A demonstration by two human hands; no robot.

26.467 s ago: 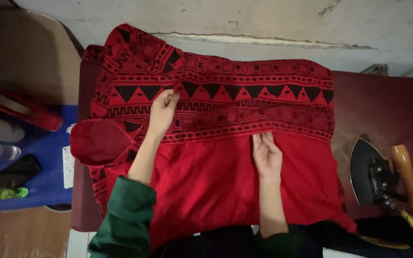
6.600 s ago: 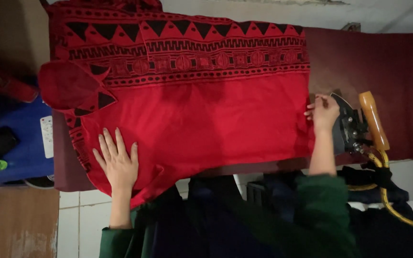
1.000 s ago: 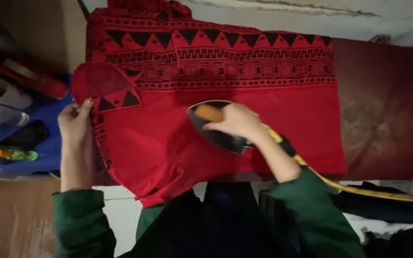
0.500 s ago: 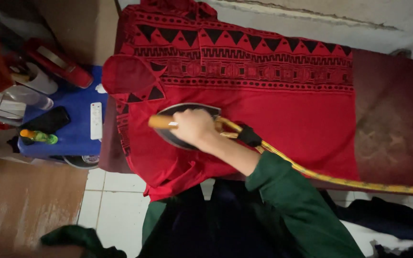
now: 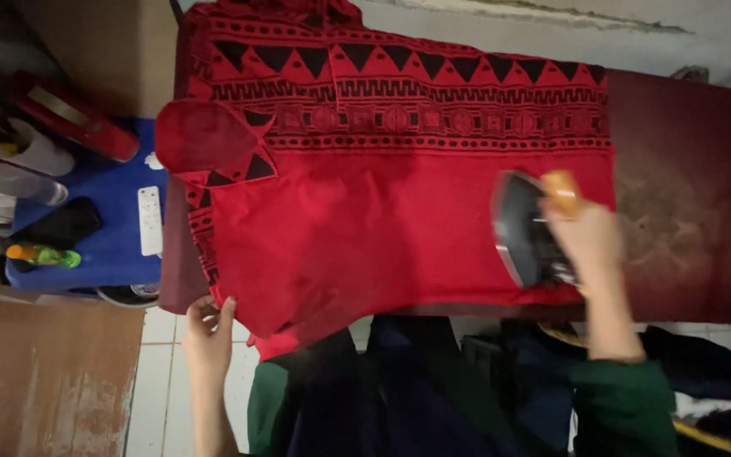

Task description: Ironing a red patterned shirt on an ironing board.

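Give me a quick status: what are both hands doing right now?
Right hand grips dark iron, pressing red black-patterned garment. Left hand pinches garment's near left edge. Nothing blocking the iron.

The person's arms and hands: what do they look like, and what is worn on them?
Both hands, left and right, are bare, with no gloves. The right arm has a dark green sleeve ending below the wrist. The left forearm shows bare.

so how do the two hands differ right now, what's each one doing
The right hand is closed around the orange handle of the iron, which sits on the red shirt near its right edge; the left hand holds no tool and grips the shirt's lower left corner at the board's edge. The right hand is motion-blurred, the left sharper. Both are bare and touch the same shirt, one directly, one through the iron.
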